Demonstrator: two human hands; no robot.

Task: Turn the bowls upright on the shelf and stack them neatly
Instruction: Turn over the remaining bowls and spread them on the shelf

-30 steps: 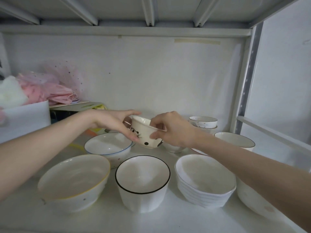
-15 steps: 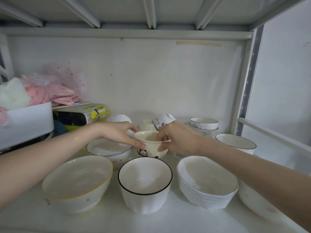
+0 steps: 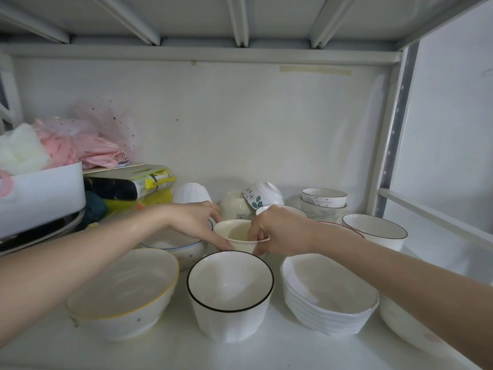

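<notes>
A small cream bowl stands upright in the middle of the shelf, behind the black-rimmed bowl. My right hand pinches its right rim, fingers inside. My left hand holds its left side with thumb and fingers. Behind them stand an upside-down white bowl, an upside-down cream bowl and a tilted leaf-patterned bowl leaning on it. At the front sit a yellow-rimmed bowl and a stack of white bowls. A blue-rimmed bowl sits under my left wrist.
Two stacked patterned bowls and a black-rimmed white bowl stand at the back right, a large bowl under my right forearm. A white bin with pink cloth, and a dark package, fill the left. The shelf post rises at right.
Both hands have turned the small cream bowl from tilted to upright and lowered it toward the shelf behind the black-rimmed bowl. The bowls at the back have come into view.
</notes>
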